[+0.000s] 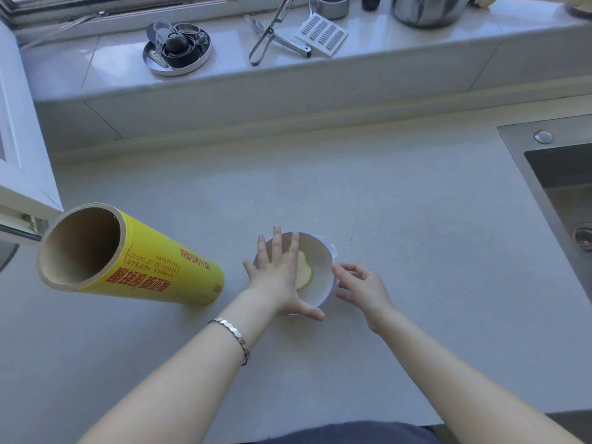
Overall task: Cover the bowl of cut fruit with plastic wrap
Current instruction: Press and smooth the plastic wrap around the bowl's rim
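A small white bowl (320,261) with a pale yellow piece of fruit (304,272) inside sits on the grey counter. Clear plastic wrap (333,251) lies over it and shows crinkled at the right rim. My left hand (278,277) rests flat on top of the bowl, fingers spread, hiding its left half. My right hand (360,288) is at the bowl's right side, fingers curled loosely against the wrap at the rim. The yellow plastic wrap roll (134,261) lies on its side to the left of the bowl, its cardboard core facing me.
A steel sink (563,193) is set into the counter at the right. The raised windowsill behind holds a round tin of metal cutters (177,48), a peeler (269,33), a grater (322,35) and a steel pot (429,9). A white cabinet door (19,139) stands at the left.
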Available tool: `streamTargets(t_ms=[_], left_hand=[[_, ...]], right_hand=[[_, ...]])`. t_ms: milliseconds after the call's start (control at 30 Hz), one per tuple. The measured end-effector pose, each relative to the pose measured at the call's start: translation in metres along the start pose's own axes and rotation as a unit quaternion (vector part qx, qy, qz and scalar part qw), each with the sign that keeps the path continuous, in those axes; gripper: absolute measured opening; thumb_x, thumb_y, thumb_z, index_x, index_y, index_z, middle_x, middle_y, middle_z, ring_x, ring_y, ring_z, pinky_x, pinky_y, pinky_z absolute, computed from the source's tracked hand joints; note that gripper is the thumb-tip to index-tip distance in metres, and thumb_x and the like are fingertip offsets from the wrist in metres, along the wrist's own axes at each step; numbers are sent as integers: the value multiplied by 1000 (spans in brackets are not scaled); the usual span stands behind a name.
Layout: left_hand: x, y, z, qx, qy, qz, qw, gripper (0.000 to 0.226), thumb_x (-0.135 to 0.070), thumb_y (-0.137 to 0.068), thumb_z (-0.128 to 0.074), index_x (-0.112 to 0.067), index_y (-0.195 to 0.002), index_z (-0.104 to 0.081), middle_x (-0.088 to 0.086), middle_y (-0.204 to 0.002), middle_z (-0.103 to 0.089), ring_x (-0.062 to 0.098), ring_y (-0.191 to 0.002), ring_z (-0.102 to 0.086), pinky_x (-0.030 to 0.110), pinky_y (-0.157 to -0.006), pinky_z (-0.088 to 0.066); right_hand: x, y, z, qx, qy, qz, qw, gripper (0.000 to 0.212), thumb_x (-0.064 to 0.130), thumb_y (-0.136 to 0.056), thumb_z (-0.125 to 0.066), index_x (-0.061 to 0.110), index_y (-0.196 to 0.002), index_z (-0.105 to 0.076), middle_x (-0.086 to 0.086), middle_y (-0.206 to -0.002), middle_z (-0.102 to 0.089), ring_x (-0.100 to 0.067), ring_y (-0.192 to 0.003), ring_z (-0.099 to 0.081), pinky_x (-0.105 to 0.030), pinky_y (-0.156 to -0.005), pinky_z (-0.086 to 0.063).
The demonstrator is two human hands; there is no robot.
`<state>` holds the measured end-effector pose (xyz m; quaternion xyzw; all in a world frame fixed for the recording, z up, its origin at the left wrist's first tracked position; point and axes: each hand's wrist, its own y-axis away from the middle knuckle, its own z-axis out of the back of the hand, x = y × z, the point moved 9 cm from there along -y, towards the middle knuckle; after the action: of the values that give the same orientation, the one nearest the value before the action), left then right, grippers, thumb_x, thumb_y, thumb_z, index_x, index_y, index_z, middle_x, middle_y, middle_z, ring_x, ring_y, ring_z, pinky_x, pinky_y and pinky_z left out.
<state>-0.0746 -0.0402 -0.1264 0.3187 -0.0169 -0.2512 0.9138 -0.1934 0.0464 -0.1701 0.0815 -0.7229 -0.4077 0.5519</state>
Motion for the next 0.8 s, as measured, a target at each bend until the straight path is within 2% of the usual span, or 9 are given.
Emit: streamTargets(t_ms=[67, 133, 267, 400, 500, 567, 667, 733, 800], left_hand=[[-7, -3, 6, -15, -58, -59, 996, 147, -69, -43, -75, -24, -139, 28, 11, -150, 35, 39, -136, 32, 60, -110, 9], [-13, -7, 6, -15, -81, -98, 992, 147, -70, -44, -74, -24, -140, 27, 11, -151, 33, 38, -136, 33, 56, -111, 14], [-11, -13, 1, -15, -66, -90, 994, 146, -72, -45, -71, -21, -140, 27, 8, -153, 29, 36, -138, 30, 58, -112, 13], [-9, -11, 0, -28, -45, -71, 996, 144, -71, -48, -70, -19, -140, 27, 6, -154, 26, 35, -139, 29, 55, -111, 15], [-9, -10, 1, -27, -41, -70, 996, 144, -71, -48, -70, -19, -140, 28, 5, -154, 26, 34, -139, 29, 54, -111, 16], [-9, -10, 1, -27, -36, -71, 996, 143, -70, -49, -71, -19, -139, 28, 5, -154, 26, 33, -139, 29, 53, -111, 16], [-9, -9, 2, -26, -34, -66, 997, 143, -70, -49, -70, -19, -139, 28, 4, -154, 26, 32, -139, 30, 53, -111, 16], [-9, -10, 1, -27, -31, -63, 997, 143, -70, -49, -70, -19, -139, 28, 4, -154, 26, 32, -139, 31, 53, -111, 17], [-9, -10, 0, -29, -21, -63, 997, 143, -71, -49, -70, -19, -140, 27, 5, -154, 26, 32, -138, 31, 53, -111, 16]], right_hand=[[2, 1, 1, -22, 5, 26, 999, 11, 15, -85, -60, 15, -75, -58, -8, -80, -59, -17, -78, -57, -25, -69, -52], [6, 3, 3, -42, 33, 51, 997, 18, 13, -87, -58, 14, -69, -57, -4, -71, -56, -14, -69, -54, -22, -66, -50], [16, 9, 7, -86, 33, 92, 991, 20, 14, -92, -48, 13, -72, -50, -1, -66, -52, -15, -67, -51, -23, -68, -47], [13, 6, 6, -114, -38, 72, 990, 23, 13, -95, -37, 16, -73, -41, -3, -62, -44, -14, -58, -43, -30, -71, -45], [5, 2, 7, -132, -130, 37, 982, 21, 12, -97, -32, 14, -76, -36, -4, -63, -35, -14, -53, -34, -25, -59, -38], [1, -2, 10, -157, -142, 23, 977, 16, 13, -97, -31, 12, -82, -36, -4, -64, -35, -14, -49, -32, -25, -53, -34], [-3, -12, 16, -194, -39, 29, 980, 11, 16, -96, -33, 11, -87, -35, -6, -67, -41, -19, -53, -40, -29, -53, -37], [-3, -17, 16, -195, 68, 40, 978, 12, 20, -96, -35, 11, -88, -36, -10, -76, -49, -24, -68, -46, -32, -64, -37], [0, -20, 12, -171, 141, 48, 974, 13, 22, -95, -39, 11, -87, -40, -8, -78, -50, -23, -77, -47, -30, -66, -31]])
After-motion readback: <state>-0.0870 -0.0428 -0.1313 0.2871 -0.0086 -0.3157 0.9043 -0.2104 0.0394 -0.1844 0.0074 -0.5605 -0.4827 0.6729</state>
